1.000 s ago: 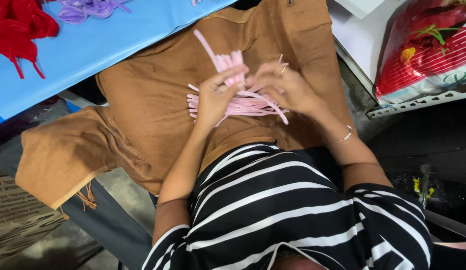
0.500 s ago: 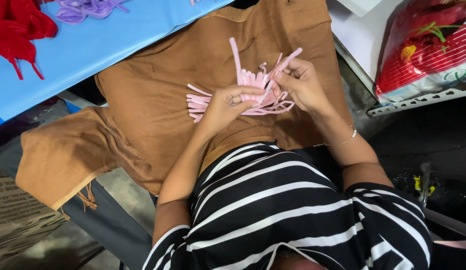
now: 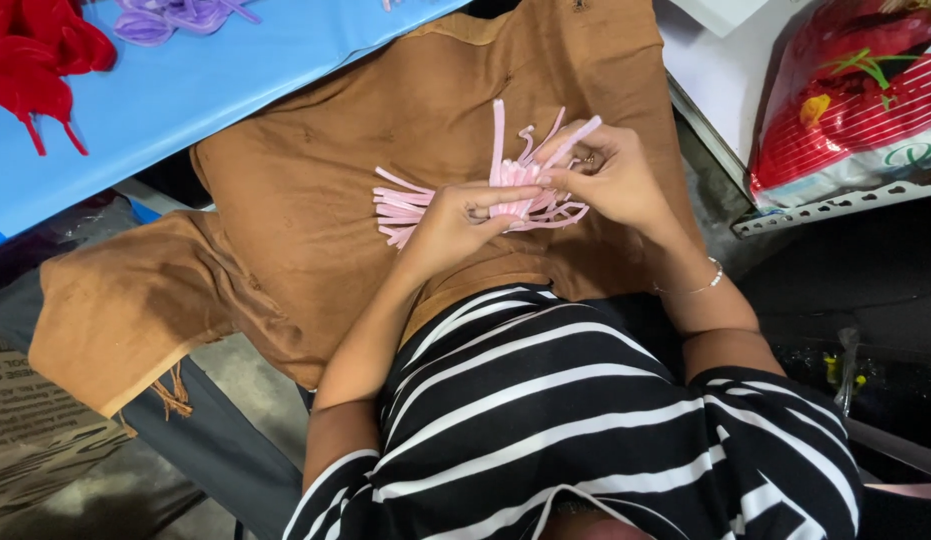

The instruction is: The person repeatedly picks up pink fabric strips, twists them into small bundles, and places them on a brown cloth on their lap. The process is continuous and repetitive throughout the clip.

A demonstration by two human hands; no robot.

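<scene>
A bundle of pink pipe cleaners (image 3: 405,205) lies on a brown cloth (image 3: 315,150) over my lap. My left hand (image 3: 455,220) pinches the bundle at its middle, thumb and fingers closed across the strands. My right hand (image 3: 610,175) grips the bundle's right part, where several pink ends stick up and fan out. Loose ends also spread to the left of my left hand. A thin bracelet sits on my right wrist.
A blue surface (image 3: 215,90) at the top left holds red pipe cleaner shapes (image 3: 35,55) and purple ones (image 3: 175,15). A red patterned plastic bag (image 3: 855,100) rests on a white shelf at the right. Cardboard (image 3: 35,430) lies on the floor at the lower left.
Both hands have shifted on the bundle. The strands have been turned so that several ends now stand upright under my right hand, and the bundle looks more gathered.
</scene>
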